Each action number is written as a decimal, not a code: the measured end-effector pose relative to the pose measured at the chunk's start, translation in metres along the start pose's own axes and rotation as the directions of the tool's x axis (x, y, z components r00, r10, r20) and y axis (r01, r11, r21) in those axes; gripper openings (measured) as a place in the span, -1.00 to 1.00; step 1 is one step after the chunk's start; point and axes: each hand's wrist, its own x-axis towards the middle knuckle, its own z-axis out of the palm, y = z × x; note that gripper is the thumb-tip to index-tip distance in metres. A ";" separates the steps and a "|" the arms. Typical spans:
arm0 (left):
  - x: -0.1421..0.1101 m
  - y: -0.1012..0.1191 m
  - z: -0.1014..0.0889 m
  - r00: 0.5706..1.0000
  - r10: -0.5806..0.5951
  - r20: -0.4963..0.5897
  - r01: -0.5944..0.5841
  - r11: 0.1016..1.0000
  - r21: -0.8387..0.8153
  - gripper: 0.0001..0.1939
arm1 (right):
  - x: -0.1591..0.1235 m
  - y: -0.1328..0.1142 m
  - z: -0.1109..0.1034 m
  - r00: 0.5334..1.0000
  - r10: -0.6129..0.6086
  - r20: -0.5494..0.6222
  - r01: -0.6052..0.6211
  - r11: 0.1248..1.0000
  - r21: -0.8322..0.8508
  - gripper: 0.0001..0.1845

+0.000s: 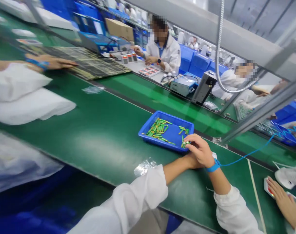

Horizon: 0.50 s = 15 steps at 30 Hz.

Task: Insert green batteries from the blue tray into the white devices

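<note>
My right hand (201, 150), with a blue strap (213, 166) at the wrist, is at the near right corner of a blue plastic tray (157, 142). Its thumb and fingers close on a few small green batteries (185, 143) whose shiny round ends face me. Many more green batteries with yellowish ends (157, 129) lie in the tray, most heaped on its left side, a few at the right (183, 130). My left hand (194, 162) reaches in low and passes behind my right hand, which covers its fingers; whether it holds anything is hidden.
A crumpled clear bag (145, 167) lies on the green bench (101, 136) before the tray. A blue cord (247, 153) runs rightward from my wrist strap. A co-worker's hand (283, 198) is at the right, another's (51, 61) at the left. A metal post (260, 112) slants behind.
</note>
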 end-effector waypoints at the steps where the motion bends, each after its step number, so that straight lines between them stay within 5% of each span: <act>1: 0.000 -0.002 -0.001 0.997 0.033 0.074 -0.032 0.999 -0.013 -0.70 | -0.016 0.008 -0.009 0.995 0.060 -0.074 -0.061 0.998 -0.011 -0.79; 4: -0.001 -0.013 -0.010 0.959 0.118 0.256 -0.115 0.993 -0.028 -0.54 | -0.070 0.039 -0.036 0.911 0.258 -0.320 -0.272 0.962 0.004 -0.70; 8: -0.004 -0.022 -0.021 0.943 0.133 0.305 -0.151 0.988 0.036 -0.30 | -0.133 0.068 -0.063 0.773 0.376 -0.511 -0.435 0.900 0.005 -0.63; 11: -0.007 -0.023 -0.023 0.939 0.127 0.320 -0.155 0.986 0.063 -0.28 | -0.156 0.074 -0.070 0.751 0.417 -0.512 -0.523 0.849 -0.076 -0.64; 15: -0.009 -0.020 -0.026 0.934 0.117 0.338 -0.157 0.983 0.093 -0.31 | -0.155 0.074 -0.065 0.777 0.401 -0.485 -0.525 0.839 -0.146 -0.70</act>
